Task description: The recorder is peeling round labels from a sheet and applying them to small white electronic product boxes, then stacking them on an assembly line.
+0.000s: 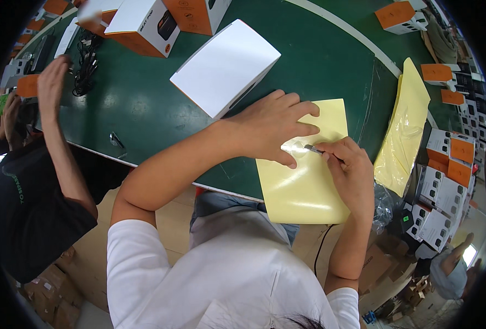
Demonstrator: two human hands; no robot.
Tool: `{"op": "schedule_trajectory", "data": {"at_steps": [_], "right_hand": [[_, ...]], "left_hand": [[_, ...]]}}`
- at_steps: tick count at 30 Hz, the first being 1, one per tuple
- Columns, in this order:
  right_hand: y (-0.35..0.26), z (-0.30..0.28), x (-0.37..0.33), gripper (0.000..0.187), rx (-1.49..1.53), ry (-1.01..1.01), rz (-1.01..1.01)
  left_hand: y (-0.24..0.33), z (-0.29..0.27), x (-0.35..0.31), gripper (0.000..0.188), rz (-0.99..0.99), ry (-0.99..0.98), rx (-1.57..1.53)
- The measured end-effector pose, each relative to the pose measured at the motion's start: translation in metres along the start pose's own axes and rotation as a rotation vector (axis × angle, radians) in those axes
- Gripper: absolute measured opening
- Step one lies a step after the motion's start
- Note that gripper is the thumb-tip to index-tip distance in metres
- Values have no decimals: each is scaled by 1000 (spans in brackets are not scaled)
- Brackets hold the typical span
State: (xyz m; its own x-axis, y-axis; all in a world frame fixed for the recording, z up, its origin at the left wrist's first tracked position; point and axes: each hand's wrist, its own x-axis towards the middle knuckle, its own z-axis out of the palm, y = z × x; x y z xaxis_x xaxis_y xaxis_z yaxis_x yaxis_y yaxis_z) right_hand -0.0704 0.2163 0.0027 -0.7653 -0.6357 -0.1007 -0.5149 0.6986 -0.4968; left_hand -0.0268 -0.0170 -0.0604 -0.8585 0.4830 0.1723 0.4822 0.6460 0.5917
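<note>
Over to the left, a co-worker's hand [54,82] is raised near a bundle of black cables [85,66] on the green bench [144,118]. Orange-and-white boxes [147,27] stand along the far side, and a closed white box [226,66] sits just beyond the left hand [278,123]. That hand grasps nothing; its fingers are spread over the yellow sheet [303,194], which lies partly on the bench and hangs past its near edge. The right hand [352,170] pinches a slim metal-tipped tool [315,149], its tip at a shiny patch on the sheet. I'd judge this sheet partway through: the tool's on it, but nothing looks separated from it. Farther right, more yellow sheets [402,131] lie apart, apparently untouched.
</note>
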Motion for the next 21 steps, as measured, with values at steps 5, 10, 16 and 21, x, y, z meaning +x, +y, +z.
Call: {"op": "schedule_trajectory", "data": {"at_steps": [5, 10, 16, 21], "right_hand": [[2, 5, -2, 19, 76, -1, 78], [4, 9, -2, 19, 69, 53, 68], [5, 7, -5, 19, 117, -1, 112], [0, 5, -4, 15, 63, 29, 82]], "left_hand": [[0, 1, 0, 69, -21, -28, -1], [0, 0, 0, 69, -10, -7, -4], [0, 1, 0, 69, -6, 4, 5], [1, 1, 1, 69, -8, -1, 11]]}}
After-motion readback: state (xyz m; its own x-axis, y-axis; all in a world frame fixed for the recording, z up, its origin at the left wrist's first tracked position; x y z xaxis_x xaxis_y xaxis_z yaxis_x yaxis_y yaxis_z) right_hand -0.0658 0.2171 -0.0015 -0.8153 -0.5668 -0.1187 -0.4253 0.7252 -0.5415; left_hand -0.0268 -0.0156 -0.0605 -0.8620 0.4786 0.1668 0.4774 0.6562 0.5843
